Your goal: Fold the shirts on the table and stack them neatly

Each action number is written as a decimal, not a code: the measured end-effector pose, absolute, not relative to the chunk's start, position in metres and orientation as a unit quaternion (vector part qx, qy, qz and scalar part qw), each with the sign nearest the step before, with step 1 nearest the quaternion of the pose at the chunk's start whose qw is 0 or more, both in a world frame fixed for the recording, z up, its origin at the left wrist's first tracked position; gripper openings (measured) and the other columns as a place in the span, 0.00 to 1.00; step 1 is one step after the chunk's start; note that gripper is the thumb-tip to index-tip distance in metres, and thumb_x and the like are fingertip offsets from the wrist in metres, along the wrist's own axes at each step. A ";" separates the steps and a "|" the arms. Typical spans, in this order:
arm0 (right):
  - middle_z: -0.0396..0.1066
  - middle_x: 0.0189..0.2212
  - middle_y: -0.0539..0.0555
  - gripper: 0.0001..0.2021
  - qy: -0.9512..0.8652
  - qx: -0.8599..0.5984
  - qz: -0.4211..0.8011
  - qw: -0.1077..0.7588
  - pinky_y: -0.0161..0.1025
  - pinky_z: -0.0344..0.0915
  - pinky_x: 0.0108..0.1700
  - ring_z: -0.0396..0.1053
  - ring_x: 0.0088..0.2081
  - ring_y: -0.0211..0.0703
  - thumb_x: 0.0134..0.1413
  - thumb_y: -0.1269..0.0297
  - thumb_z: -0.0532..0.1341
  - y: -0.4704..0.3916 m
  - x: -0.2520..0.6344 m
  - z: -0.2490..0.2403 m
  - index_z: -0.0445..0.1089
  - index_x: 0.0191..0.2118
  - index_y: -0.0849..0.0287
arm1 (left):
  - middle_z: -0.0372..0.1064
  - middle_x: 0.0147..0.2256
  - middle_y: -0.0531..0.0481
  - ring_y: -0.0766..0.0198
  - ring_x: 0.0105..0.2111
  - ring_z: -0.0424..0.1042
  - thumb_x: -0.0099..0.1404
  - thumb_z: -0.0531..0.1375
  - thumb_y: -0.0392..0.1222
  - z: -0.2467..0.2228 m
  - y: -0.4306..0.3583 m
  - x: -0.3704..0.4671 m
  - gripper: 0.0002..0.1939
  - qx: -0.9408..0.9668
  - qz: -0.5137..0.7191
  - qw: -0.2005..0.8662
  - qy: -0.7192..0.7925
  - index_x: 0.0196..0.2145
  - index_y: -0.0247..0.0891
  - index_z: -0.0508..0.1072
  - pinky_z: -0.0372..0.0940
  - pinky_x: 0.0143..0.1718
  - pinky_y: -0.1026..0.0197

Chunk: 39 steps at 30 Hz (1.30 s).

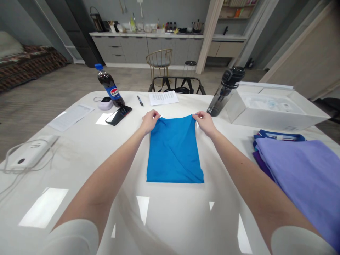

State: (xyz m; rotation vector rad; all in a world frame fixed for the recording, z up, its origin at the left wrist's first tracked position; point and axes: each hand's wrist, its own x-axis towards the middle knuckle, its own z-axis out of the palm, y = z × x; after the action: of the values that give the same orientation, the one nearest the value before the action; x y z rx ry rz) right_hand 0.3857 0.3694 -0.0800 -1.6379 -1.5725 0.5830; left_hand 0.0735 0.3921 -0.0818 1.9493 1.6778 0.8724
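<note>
A blue piece of cloth point(174, 150), folded into a rough rectangle, lies on the white table point(170, 216) in front of me. My left hand point(150, 121) pinches its far left corner. At the far right corner, my right hand point(204, 122) grips the fabric between thumb and fingers. The far edge between both hands looks slightly raised and sags a little. Diagonal creases run across the middle, and the near edge rests flat on the table. Whether it is a garment cannot be told from this fold.
On the right lie folded clothes point(300, 166) beside a white open box point(276, 117) and a dark bottle point(224, 92). To the left are a cola bottle point(111, 86), a phone point(118, 115), a paper sheet point(71, 117) and a white power strip point(30, 152). A pen point(140, 101) lies beyond.
</note>
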 end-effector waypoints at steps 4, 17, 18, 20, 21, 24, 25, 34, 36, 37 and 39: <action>0.74 0.34 0.56 0.13 -0.610 -0.704 0.171 0.322 0.43 0.64 0.43 0.69 0.38 0.48 0.60 0.54 0.61 0.379 0.379 -0.084 0.75 0.39 0.58 | 0.72 0.41 0.44 0.54 0.42 0.70 0.71 0.55 0.44 -0.081 0.390 0.083 0.09 0.637 0.344 0.195 0.662 0.42 0.39 0.72 0.62 0.49 0.51; 0.51 0.72 0.56 0.30 -0.778 -0.611 0.107 0.102 0.66 0.40 0.69 0.47 0.71 0.60 0.72 0.46 0.40 0.316 0.317 -0.094 0.55 0.71 0.50 | 0.59 0.68 0.43 0.43 0.70 0.49 0.72 0.55 0.52 -0.103 0.328 0.120 0.25 0.782 0.215 0.217 0.543 0.63 0.45 0.68 0.38 0.70 0.40; 0.46 0.74 0.54 0.31 -0.765 -0.628 0.115 0.085 0.69 0.37 0.69 0.42 0.72 0.60 0.72 0.44 0.39 0.316 0.321 -0.097 0.51 0.73 0.48 | 0.56 0.69 0.45 0.44 0.71 0.46 0.71 0.55 0.54 -0.106 0.334 0.116 0.26 0.777 0.207 0.214 0.555 0.64 0.47 0.67 0.35 0.70 0.39; 0.39 0.75 0.53 0.34 -0.738 -0.660 0.125 0.065 0.73 0.33 0.68 0.37 0.74 0.61 0.71 0.41 0.38 0.322 0.332 -0.099 0.45 0.75 0.48 | 0.53 0.70 0.46 0.44 0.72 0.44 0.72 0.54 0.55 -0.106 0.346 0.108 0.28 0.764 0.200 0.199 0.581 0.66 0.48 0.65 0.32 0.70 0.37; 0.38 0.75 0.54 0.34 -0.723 -0.676 0.128 0.062 0.74 0.33 0.68 0.36 0.74 0.62 0.70 0.41 0.38 0.325 0.337 -0.099 0.44 0.75 0.49 | 0.52 0.70 0.44 0.44 0.72 0.44 0.72 0.53 0.54 -0.105 0.350 0.107 0.28 0.756 0.206 0.189 0.592 0.66 0.47 0.65 0.30 0.70 0.36; 0.38 0.75 0.60 0.34 -0.695 -0.707 0.098 0.088 0.74 0.32 0.68 0.36 0.74 0.64 0.72 0.46 0.38 0.327 0.337 -0.092 0.45 0.75 0.56 | 0.50 0.71 0.39 0.44 0.72 0.45 0.74 0.49 0.48 -0.097 0.349 0.116 0.28 0.755 0.264 0.161 0.577 0.68 0.38 0.62 0.30 0.71 0.37; 0.39 0.75 0.62 0.33 -0.702 -0.699 0.081 0.106 0.72 0.32 0.68 0.36 0.74 0.63 0.72 0.48 0.38 0.324 0.332 -0.090 0.46 0.75 0.59 | 0.50 0.71 0.38 0.45 0.72 0.45 0.74 0.48 0.46 -0.095 0.345 0.122 0.28 0.763 0.284 0.165 0.556 0.68 0.36 0.61 0.32 0.71 0.39; 0.42 0.74 0.54 0.32 -0.739 -0.658 0.114 0.089 0.69 0.33 0.70 0.39 0.74 0.56 0.72 0.45 0.38 0.284 0.310 -0.101 0.50 0.74 0.50 | 0.52 0.70 0.46 0.45 0.72 0.43 0.72 0.52 0.54 -0.111 0.324 0.139 0.29 0.789 0.195 0.185 0.553 0.66 0.44 0.65 0.34 0.71 0.38; 0.40 0.75 0.55 0.34 -0.723 -0.676 0.115 0.086 0.70 0.33 0.70 0.37 0.74 0.57 0.71 0.42 0.38 0.284 0.318 -0.102 0.48 0.74 0.51 | 0.54 0.70 0.44 0.44 0.72 0.45 0.72 0.53 0.54 -0.107 0.324 0.135 0.29 0.783 0.208 0.176 0.560 0.66 0.43 0.67 0.36 0.71 0.38; 0.40 0.75 0.56 0.35 -0.719 -0.681 0.116 0.082 0.71 0.33 0.69 0.37 0.74 0.57 0.70 0.41 0.39 0.284 0.321 -0.101 0.47 0.74 0.51 | 0.55 0.69 0.43 0.44 0.71 0.47 0.72 0.53 0.52 -0.105 0.321 0.134 0.28 0.783 0.220 0.171 0.556 0.65 0.41 0.68 0.37 0.71 0.39; 0.39 0.75 0.58 0.35 -0.709 -0.692 0.114 0.076 0.72 0.33 0.68 0.38 0.74 0.59 0.70 0.41 0.39 0.281 0.325 -0.097 0.47 0.75 0.52 | 0.58 0.68 0.39 0.46 0.70 0.52 0.72 0.52 0.45 -0.098 0.308 0.135 0.25 0.796 0.243 0.171 0.528 0.63 0.37 0.70 0.39 0.72 0.42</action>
State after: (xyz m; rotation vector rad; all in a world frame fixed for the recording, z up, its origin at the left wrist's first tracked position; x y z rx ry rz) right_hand 0.3246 0.2806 -0.0968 -2.0747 -2.1244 0.3423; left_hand 0.1346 0.3079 -0.0983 2.2600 1.4982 0.6914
